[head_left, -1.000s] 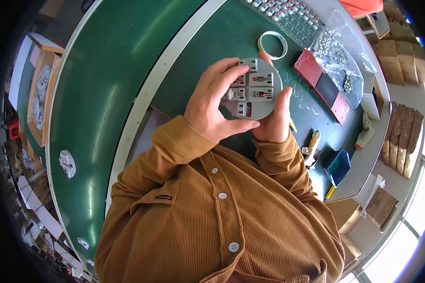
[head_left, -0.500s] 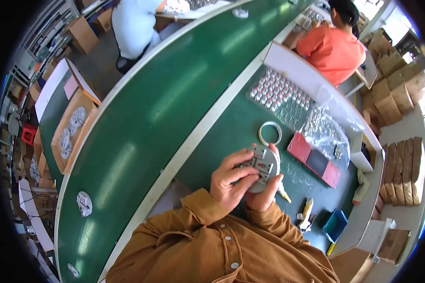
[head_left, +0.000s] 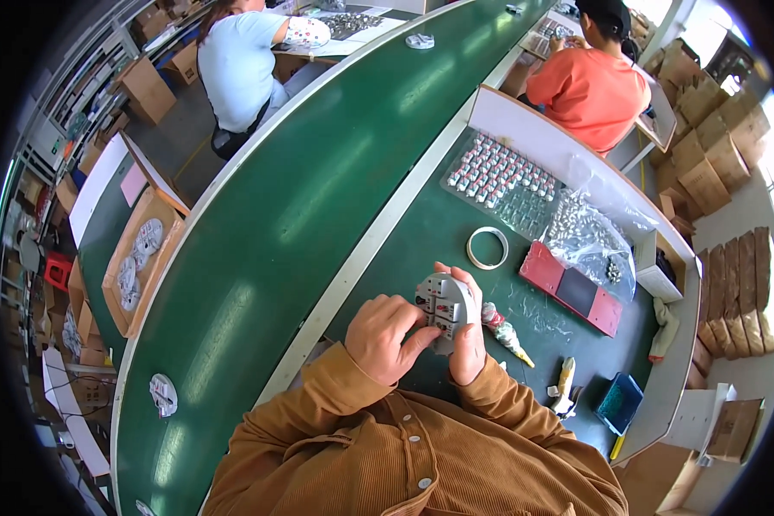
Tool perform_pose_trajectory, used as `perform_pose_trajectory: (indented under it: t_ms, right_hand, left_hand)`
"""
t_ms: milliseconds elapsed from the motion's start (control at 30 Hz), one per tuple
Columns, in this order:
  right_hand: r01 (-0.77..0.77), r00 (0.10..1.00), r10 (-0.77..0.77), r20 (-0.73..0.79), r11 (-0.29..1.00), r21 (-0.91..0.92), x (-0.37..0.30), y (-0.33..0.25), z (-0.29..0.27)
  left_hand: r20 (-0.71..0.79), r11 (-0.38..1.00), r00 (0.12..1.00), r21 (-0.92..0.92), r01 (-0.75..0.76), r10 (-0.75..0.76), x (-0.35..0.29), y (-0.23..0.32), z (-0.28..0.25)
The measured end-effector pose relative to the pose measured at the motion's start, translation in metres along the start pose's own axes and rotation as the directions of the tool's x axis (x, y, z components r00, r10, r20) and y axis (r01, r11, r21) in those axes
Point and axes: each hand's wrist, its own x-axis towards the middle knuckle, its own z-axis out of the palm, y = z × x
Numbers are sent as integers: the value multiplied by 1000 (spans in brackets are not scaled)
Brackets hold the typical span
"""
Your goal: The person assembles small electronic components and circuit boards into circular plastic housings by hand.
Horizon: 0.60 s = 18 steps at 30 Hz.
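Observation:
My right hand [head_left: 468,348] is wrapped round the rim of a round grey-white disc-shaped fitting [head_left: 457,297], which has rows of terminal-like blocks and small dark and red bits on its face. The fitting is tilted up towards me in front of my chest. My left hand [head_left: 382,337] is closed at its left side, thumb and fingers pinched against the lower left edge of the blocks. Whatever lies between those fingertips is too small to make out. Beyond the fitting lies a white ring [head_left: 488,248] on the green bench.
A tray of small red-and-white parts [head_left: 499,170], a plastic bag of metal pieces [head_left: 589,225] and a red block [head_left: 570,288] lie ahead right. Nearer are a taped tool [head_left: 509,334] and a blue bin [head_left: 619,404]. A green conveyor [head_left: 301,202] runs left; two people sit beyond.
My left hand has drawn back left and lower, its fingers curling in from the fitting's face to its edge. The fitting has shifted left, and a conveyor piece has moved slightly nearer.

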Motion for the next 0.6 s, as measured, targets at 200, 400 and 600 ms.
perform_pose_trajectory:
  t_ms: [200, 400, 600]
  right_hand:
    - [-11, 996, 21, 90, 994, -108, -5, -20, 0]
    - [-388, 920, 385, 69, 921, 31, -21, -18, -7]
    - [-128, 978, 176, 111, 931, -342, -18, -23, -9]
  left_hand:
    - [271, 980, 943, -7, -196, 191, 8, -3, -15]
    - [353, 868, 814, 11, -497, 462, 20, -23, -13]
    - [489, 985, 856, -121, -122, 166, 2, -15, -10]
